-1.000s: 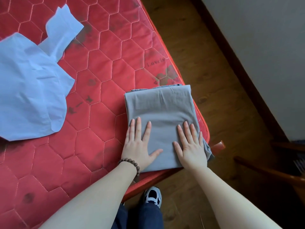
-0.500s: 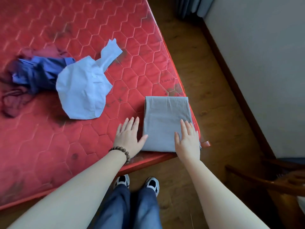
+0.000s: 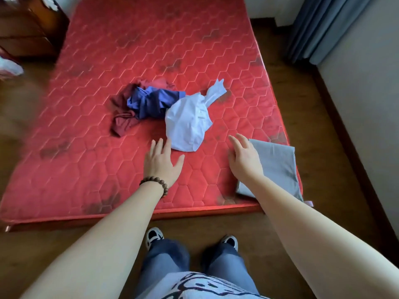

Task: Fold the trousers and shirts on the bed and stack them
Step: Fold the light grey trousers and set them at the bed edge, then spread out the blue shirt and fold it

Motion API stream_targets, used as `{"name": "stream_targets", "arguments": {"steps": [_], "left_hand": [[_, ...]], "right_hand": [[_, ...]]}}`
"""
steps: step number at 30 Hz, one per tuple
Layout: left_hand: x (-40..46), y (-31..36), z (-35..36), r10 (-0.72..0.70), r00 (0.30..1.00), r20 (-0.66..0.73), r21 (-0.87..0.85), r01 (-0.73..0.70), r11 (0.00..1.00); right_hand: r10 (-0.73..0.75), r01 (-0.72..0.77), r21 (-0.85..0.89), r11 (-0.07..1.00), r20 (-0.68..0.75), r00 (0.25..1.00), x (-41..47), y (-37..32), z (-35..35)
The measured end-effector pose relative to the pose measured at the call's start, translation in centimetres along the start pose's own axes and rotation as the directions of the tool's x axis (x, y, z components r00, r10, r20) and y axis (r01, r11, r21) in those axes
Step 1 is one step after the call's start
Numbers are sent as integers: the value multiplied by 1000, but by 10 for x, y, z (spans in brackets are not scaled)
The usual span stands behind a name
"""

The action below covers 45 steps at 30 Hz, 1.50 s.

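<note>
A folded grey garment (image 3: 277,165) lies at the near right corner of the red mattress (image 3: 151,50). A crumpled pale blue shirt (image 3: 187,121) sits mid-bed, with a darker blue garment (image 3: 151,101) and a maroon garment (image 3: 123,123) bunched behind it to the left. My left hand (image 3: 163,165), with a bead bracelet at the wrist, hovers open over the mattress just short of the pale shirt's near edge. My right hand (image 3: 244,158) is open too, fingers loose, at the grey garment's left edge and holding nothing.
Wooden floor surrounds the bed on the near and right sides. A grey-blue curtain (image 3: 323,26) hangs at the far right by the wall. Dark wooden furniture (image 3: 28,29) stands at the far left. My feet in dark shoes (image 3: 154,235) stand at the near bed edge.
Both hands have lifted off the folded grey garment and moved left and forward toward the pale blue shirt. The view has pulled back, showing the whole bed.
</note>
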<state>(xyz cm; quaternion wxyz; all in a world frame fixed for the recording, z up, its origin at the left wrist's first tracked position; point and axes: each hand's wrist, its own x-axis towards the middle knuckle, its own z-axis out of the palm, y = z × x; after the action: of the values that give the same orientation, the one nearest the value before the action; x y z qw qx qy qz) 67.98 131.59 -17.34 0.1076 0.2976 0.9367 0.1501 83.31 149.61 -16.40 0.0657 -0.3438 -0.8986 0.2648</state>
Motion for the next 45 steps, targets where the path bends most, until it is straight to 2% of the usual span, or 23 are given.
{"name": "stream_targets", "arguments": {"steps": [5,12,16,21,27,31,37,39,41,45], "left_hand": [[17,-75,-34,-42,999,-30,-21,41,999],[55,-175,-70,-41,999,3,-19,41,999],[82,-203,-84,-28,1000,15,-31,28,999],[124,-216,-82,4,1000,8,-57,-4,998],[199,-232,-37,49,999,20,-11,-49,999],[255,-264,13,19,999,41,61,-22,998],[341,-327,109,-72,995,71,190,57,980],[368,-345,139,-107,993,43,208,95,973],[392,-359,163,-128,991,44,218,116,969],[423,-376,205,-101,989,107,182,80,980]], "right_hand": [[-37,39,-38,999,52,998,17,-73,45],[16,-11,-71,997,64,998,41,-165,111],[14,-7,-87,996,80,997,59,-197,127],[25,-14,-125,992,89,996,94,-206,141],[17,7,-160,987,145,989,166,-183,188],[-33,89,-242,966,226,974,229,-163,250],[-236,349,-458,817,286,929,354,-146,351],[-267,385,-511,769,290,919,393,-137,378],[-226,358,-537,764,298,927,423,-129,401],[-91,278,-454,846,391,916,453,-112,444]]}}
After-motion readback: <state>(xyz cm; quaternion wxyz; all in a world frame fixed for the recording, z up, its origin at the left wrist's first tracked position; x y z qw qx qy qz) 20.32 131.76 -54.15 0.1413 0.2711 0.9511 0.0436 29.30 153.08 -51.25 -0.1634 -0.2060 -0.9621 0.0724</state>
